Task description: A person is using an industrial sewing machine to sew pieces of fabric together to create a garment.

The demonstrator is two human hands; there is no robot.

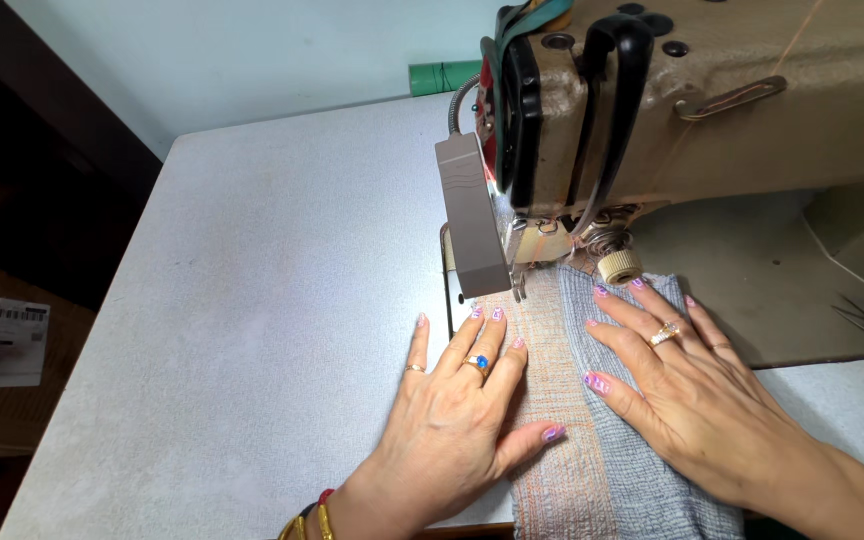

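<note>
Here the left hand (457, 415) and right hand (687, 385) lie spread flat, pinching nothing, on the striped fabric (562, 400) on the surface (252, 300) before the sewing machine (652, 110) — seemingly feeding a seam. Continuing likely calls for even pressure — fingers clear of the needle.

The woven cloth strip (582, 420) looks coarse and matt, peach beside grey. Behind it, the sewing machine (712, 110) is painted metal with a dull, worn sheen. The table top (252, 300) under both looks like smooth, speckled laminate.
</note>
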